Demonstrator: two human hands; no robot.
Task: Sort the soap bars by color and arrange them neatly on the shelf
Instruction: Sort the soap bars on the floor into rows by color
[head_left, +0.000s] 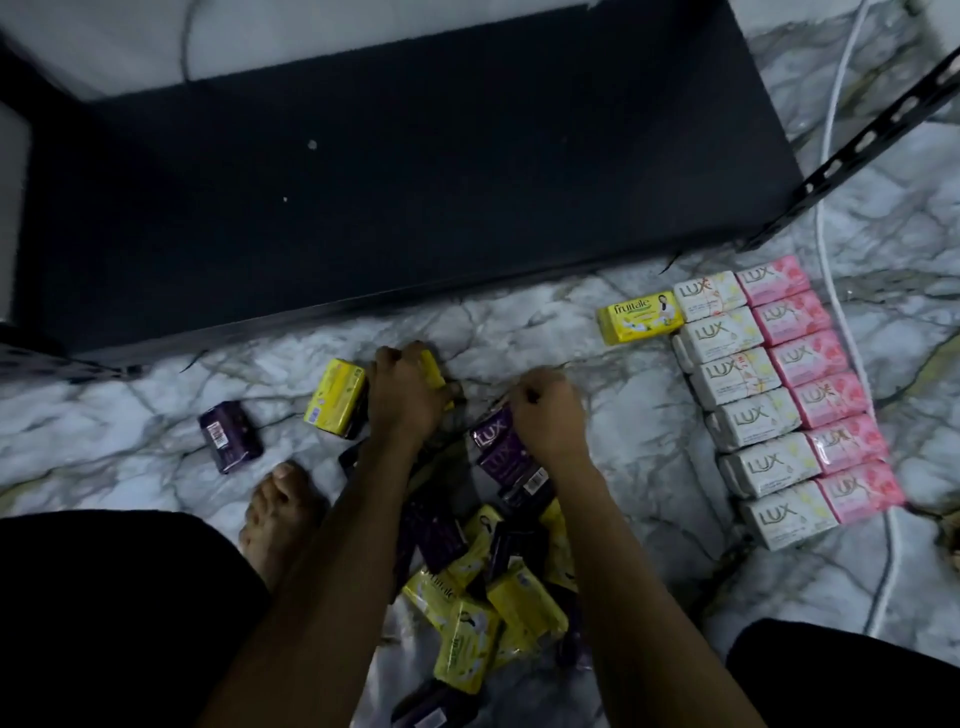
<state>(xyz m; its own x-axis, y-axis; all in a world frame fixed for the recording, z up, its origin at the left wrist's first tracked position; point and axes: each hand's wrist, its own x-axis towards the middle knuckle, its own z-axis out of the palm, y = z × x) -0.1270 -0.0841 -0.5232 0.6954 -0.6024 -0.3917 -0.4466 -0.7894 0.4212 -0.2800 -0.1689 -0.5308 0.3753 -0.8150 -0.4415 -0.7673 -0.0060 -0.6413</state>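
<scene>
Jumbled soap pile (483, 587) nearest, left grip (408, 392) grasping yellow bar (434, 370), right grip (545, 415) clenched, contents unclear

Looks like home or small stockroom to us: marble-pattern floor tiles (597, 332), black slotted metal shelf (405, 182) far side, white cable (826, 218) trailing right, bare foot (278, 512) near left.

Yellow soap bar (434, 370) mostly covered by left hand (408, 397). Right hand (548, 415) blurred, curled; contents not discernible. Purple bars (498, 447) partly hidden beneath it. Mixed pile (483, 587) overlapped by forearms, count unclear. Shelf (363, 171) cut off at left edge.
</scene>
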